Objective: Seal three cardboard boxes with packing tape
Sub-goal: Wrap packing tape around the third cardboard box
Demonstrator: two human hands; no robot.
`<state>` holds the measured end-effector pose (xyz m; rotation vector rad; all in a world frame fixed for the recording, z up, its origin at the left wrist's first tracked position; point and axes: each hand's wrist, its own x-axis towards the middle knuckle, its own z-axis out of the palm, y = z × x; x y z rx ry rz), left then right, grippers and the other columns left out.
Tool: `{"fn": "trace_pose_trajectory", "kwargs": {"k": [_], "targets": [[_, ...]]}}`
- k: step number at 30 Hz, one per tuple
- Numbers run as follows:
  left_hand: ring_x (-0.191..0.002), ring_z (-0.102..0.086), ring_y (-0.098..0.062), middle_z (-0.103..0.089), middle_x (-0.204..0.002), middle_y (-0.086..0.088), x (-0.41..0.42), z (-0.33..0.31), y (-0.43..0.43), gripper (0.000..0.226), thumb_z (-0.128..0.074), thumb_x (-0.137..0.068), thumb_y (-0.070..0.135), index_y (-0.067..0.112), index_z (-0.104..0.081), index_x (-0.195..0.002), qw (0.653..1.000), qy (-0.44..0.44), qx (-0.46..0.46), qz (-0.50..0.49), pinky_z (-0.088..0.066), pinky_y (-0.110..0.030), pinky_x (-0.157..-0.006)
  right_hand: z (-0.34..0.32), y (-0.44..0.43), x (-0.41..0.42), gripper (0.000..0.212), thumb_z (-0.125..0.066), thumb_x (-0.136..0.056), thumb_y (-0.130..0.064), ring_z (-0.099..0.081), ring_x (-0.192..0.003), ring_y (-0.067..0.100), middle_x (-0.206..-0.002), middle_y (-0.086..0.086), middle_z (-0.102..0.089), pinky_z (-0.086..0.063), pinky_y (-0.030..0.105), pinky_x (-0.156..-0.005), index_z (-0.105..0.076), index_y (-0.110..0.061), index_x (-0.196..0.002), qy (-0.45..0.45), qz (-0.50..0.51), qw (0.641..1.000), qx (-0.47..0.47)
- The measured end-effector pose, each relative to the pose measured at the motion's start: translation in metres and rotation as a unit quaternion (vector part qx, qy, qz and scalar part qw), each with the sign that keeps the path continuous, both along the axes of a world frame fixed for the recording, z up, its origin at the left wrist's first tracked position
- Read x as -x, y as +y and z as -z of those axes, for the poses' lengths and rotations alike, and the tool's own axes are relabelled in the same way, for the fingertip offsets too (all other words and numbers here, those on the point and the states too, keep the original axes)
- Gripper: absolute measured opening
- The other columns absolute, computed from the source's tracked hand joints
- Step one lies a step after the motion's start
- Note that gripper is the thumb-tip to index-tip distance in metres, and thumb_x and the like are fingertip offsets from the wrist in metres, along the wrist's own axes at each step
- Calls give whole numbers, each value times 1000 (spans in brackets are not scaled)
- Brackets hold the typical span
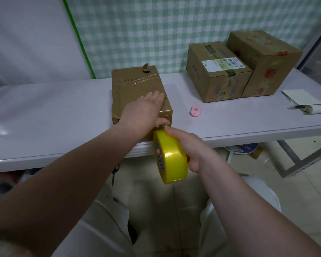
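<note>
**Palm down, roll at the front edge**

We have the left hand (146, 108) flat on the box (135, 84), fingers straight and together. The palm bears down near its front right corner and the thumb reaches over the front edge. We judge that it is there to pin the flaps shut and stop the box sliding when the tape pulls.

The right hand (189, 145) is wrapped round the tape (171, 156), fingers through the core and thumb on the rim. It holds the yellow roll on edge just in front of the box, at or all but at its front face, hanging past the table (54, 112) edge. Whether a strip already runs from roll to cardboard we cannot tell, since the film is clear and the hands cover the spot. Held like that, the roll looks set to feed over the front edge.

Clear tape already glints across the far part of the box top, and a torn scrap sticks up at its back edge. Just right of the box lies the pink cutter (195, 110), within easy reach, presumably for the cut. Farther right and back stand the labelled box (217, 76) and, touching it, the red-print box (263, 60), out of the working space. Whether those two are sealed we cannot say from here.
</note>
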<state>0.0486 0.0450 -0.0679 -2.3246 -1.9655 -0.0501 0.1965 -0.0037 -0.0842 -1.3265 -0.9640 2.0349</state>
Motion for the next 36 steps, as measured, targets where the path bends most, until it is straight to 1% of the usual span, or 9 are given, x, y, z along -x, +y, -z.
{"fn": "trace_pose_trajectory", "kwargs": {"k": [8, 12, 16, 18, 20, 22, 26, 30, 36], "targets": [[-136, -33, -24, -35, -150, -6, 0, -7, -18, 74, -64, -86, 39, 13, -30, -146, 999, -53, 13, 2, -26, -40, -112, 3, -1, 0, 35, -62, -90, -43, -65, -70, 21, -89, 10, -66, -53, 27, -60, -60, -14, -110, -39, 17, 999, -23], [-73, -54, -15, -63, -79, 1, 5, 9, -74, 14, -64, -87, 16, 11, -69, -99, 929, -244, -274, -44, -36, -23, -65, 7, -1, 2, 34, -58, -92, -45, -64, -83, 25, -99, 12, -66, -52, 33, -71, -59, -16, -111, -50, 11, 999, -11], [-58, -50, -4, -52, -61, 11, -10, 23, -105, 9, -58, -92, 27, 19, -62, -90, 889, -397, -175, -146, -38, -19, -57, 9, -1, 7, 33, -56, -92, -48, -64, -85, 24, -96, 10, -68, -51, 33, -73, -62, -20, -107, -49, 1, 999, -2], [-77, -61, -10, -62, -83, 4, -16, 30, -104, 30, -55, -91, 44, 21, -57, -110, 810, -545, -7, -215, -51, -29, -72, 9, -3, 11, 33, -55, -93, -48, -66, -88, 25, -98, 10, -69, -53, 37, -77, -63, -19, -108, -44, -17, 999, 2], [-95, -66, -19, -66, -107, -3, -19, 31, -102, 53, -58, -82, 57, 22, -54, -123, 681, -680, 146, -229, -55, -43, -84, 9, -5, 14, 32, -53, -94, -47, -66, -93, 26, -100, 10, -69, -54, 40, -84, -62, -19, -106, -54, -30, 998, -10], [-99, -67, -25, -67, -113, -8, -19, 33, -100, 55, -64, -77, 50, 20, -57, -123, 636, -724, 167, -206, -54, -48, -87, 9, -4, 15, 39, -48, -95, -49, -63, -97, 26, -105, 11, -67, -52, 43, -90, -61, -16, -110, -116, -38, 991, -49], [-98, -67, -33, -67, -112, -15, -19, 31, -98, 32, -63, -88, 30, 16, -60, -117, 618, -740, 160, -214, -55, -48, -84, 21, 25, 3, 53, -36, -95, -45, -60, -94, 29, -102, 14, -68, -49, 38, -88, -69, -3, -98, -318, 13, 927, -197], [-89, -66, -31, -67, -103, -14, -15, 22, -99, 13, -60, -90, 25, 18, -63, -100, 579, -768, 171, -214, -56, -43, -77, 41, 64, -19, 32, -42, -94, -23, -52, -85, 30, -82, 12, -60, -32, 32, -66, -61, -2, -79, -449, 41, 839, -305], [-100, -66, -34, -64, -116, -11, -10, 26, -97, 44, -73, -75, 27, 23, -59, -117, 568, -773, 172, -225, -57, -46, -78, 72, 126, -22, 39, -35, -95, -22, -33, -131, 34, -141, 17, -42, -31, 38, -98, -49, -14, -131, -538, -20, 754, -375]]}}
